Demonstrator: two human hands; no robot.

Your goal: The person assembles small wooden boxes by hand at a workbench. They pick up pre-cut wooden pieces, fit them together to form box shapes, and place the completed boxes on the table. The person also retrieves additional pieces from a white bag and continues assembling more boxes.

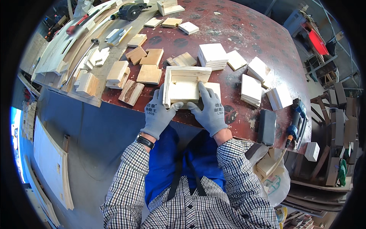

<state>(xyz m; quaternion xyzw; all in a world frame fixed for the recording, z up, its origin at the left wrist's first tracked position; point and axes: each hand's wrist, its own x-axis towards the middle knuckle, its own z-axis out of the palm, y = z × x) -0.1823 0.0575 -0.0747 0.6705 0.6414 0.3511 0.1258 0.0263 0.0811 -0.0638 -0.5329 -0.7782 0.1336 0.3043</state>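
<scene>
A small open wooden box (166, 88) of pale boards stands at the near edge of the dark red table, tilted slightly, its hollow facing me. In a grey work glove, my left hand (158, 116) grips its left wall, the thumb along the near edge. My right hand (209, 109), gloved alike, holds the right side, with fingers up the wall and the thumb opposite the left one. The outer fingers of both hands are partly hidden. Behind the box lies a flat wooden piece (183, 60), and a stack of pale square blocks (212, 55) sits beside it.
On the right lie more wood blocks (251, 90), a dark grey block (267, 127) and a blue-black air nailer (296, 119) with a hose. Several wood pieces (149, 74) are spread left. A circular saw (130, 12) and long boards occupy the far left. A plastic bag (277, 183) hangs at right.
</scene>
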